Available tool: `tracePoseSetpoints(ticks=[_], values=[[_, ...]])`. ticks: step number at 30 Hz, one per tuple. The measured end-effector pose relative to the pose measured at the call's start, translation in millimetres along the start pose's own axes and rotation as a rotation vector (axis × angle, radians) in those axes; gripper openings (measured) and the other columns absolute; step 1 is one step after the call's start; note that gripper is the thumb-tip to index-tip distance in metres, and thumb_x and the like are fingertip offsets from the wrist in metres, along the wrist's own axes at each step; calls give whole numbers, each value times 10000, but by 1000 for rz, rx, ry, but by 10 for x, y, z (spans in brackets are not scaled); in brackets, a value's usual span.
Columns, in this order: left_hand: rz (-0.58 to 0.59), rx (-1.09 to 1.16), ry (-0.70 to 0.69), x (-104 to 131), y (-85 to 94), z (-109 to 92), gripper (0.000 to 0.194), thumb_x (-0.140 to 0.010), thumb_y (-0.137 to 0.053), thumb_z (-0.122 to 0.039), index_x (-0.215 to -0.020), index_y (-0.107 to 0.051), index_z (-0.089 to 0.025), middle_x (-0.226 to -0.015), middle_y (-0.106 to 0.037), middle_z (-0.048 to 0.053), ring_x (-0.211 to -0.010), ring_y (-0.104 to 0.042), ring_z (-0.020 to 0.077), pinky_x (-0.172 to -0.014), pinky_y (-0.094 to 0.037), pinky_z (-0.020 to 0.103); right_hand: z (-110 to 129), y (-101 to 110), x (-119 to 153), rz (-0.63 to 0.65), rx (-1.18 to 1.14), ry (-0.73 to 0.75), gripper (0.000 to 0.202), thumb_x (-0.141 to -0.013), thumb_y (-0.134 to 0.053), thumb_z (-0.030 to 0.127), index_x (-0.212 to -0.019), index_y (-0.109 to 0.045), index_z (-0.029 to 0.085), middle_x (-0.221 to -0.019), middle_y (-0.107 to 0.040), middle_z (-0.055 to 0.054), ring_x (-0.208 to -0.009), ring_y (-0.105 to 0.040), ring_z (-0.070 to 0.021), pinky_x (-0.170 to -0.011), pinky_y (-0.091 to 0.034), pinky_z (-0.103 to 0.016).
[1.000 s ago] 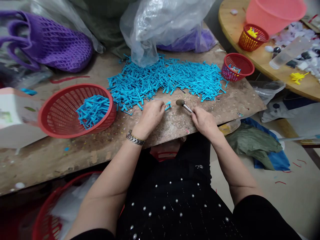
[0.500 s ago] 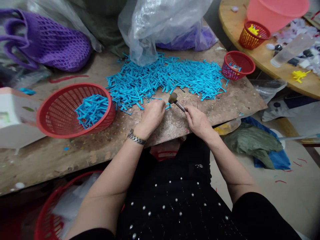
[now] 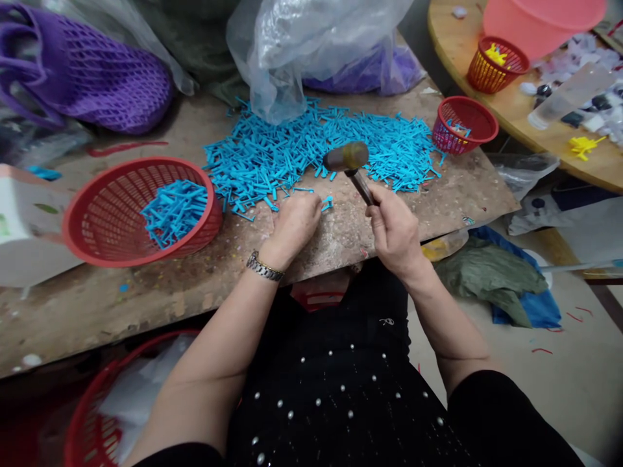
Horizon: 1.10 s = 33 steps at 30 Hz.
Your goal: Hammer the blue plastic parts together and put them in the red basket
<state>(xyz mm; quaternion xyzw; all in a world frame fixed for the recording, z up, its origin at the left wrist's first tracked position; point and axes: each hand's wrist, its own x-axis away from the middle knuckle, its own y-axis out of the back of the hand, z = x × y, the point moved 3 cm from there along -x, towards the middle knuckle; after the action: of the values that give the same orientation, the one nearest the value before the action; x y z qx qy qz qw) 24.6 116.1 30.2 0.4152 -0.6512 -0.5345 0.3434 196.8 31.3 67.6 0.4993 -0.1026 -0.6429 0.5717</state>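
My right hand [image 3: 396, 230] is closed around the handle of a small mallet [image 3: 348, 156]. The mallet's brownish head is raised above the worktop. Low on the worktop, my left hand [image 3: 298, 220] pinches a small blue plastic piece [image 3: 327, 203], whose end sticks out past the fingertips. Beyond both hands spreads a heap of thin blue plastic pieces [image 3: 272, 155]. To the left of my left hand stands a red plastic basket [image 3: 104, 214] with more blue pieces [image 3: 176, 211] inside it.
A smaller red basket [image 3: 472, 117] stands at the worktop's right end. Plastic bags [image 3: 311, 45] and a purple net bag [image 3: 111, 78] lie at the back. A white box [image 3: 29, 227] is at far left. At right is a round wooden table [image 3: 452, 52].
My right hand has lifted the mallet, so its head is higher and nearer the camera. My left hand has stayed in almost the same place on the worktop.
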Motion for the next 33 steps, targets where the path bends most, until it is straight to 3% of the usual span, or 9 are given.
tracePoseSetpoints(ticks=[5, 11, 17, 21, 25, 29, 33], values=[[2, -10, 18, 2, -20, -1, 338, -1018, -389, -196, -970, -714, -118, -1068, -738, 178, -1006, -667, 279, -838, -452, 354, -301, -347, 79, 346, 173, -235, 437, -1004, -305, 192, -1322, -599, 134, -1222, -698, -175, -1131, -649, -306, -974, -535, -458], [-19, 14, 37, 5, -32, 10, 314, -1008, -406, -204, -939, -703, -129, -1046, -740, 182, -984, -667, 287, -823, -446, 360, -355, -259, 58, 315, 207, -258, 466, -1023, -314, 192, -1420, -548, 119, -1337, -660, -165, -1197, -621, -298, -1014, -510, -433], [-115, 105, 42, 105, 62, 110, 275, -995, -437, -220, -880, -683, -172, -1003, -747, 128, -957, -663, 251, -838, -457, 335, -404, -262, 105, 385, 394, -350, 445, -1057, -319, 233, -1433, -554, 190, -1269, -673, -138, -1055, -654, -284, -869, -512, -380], [-300, 133, 105, 288, 290, 322, 252, -973, -458, -261, -865, -677, -197, -956, -745, 98, -940, -656, 238, -845, -472, 336, -436, -279, 125, 406, 499, -337, 405, -1055, -346, 223, -1372, -596, 194, -1191, -676, -126, -1032, -633, -278, -812, -484, -361], [-464, 77, 228, 534, 660, 588, 284, -938, -465, -312, -855, -705, -187, -942, -765, 106, -918, -664, 247, -847, -484, 366, -469, -297, 132, 376, 505, -306, 352, -1053, -388, 240, -1280, -651, 188, -1142, -673, -136, -1082, -589, -292, -837, -469, -366], [-560, 10, 430, 760, 949, 899, 317, -900, -484, -360, -885, -747, -183, -981, -782, 132, -937, -679, 286, -898, -500, 438, -526, -328, 156, 317, 466, -289, 323, -1045, -407, 246, -1205, -681, 184, -1105, -671, -147, -1060, -571, -303, -816, -467, -381], [-582, -5, 559, 903, 1026, 1180, 385, -890, -461, -394, -1066, -766, -238, -1133, -768, 110, -1119, -635, 350, -1003, -468, 540, -560, -341, 181, 262, 449, -247, 298, -1027, -442, 243, -1202, -681, 210, -1087, -673, -132, -1026, -560, -292, -797, -465, -376]])
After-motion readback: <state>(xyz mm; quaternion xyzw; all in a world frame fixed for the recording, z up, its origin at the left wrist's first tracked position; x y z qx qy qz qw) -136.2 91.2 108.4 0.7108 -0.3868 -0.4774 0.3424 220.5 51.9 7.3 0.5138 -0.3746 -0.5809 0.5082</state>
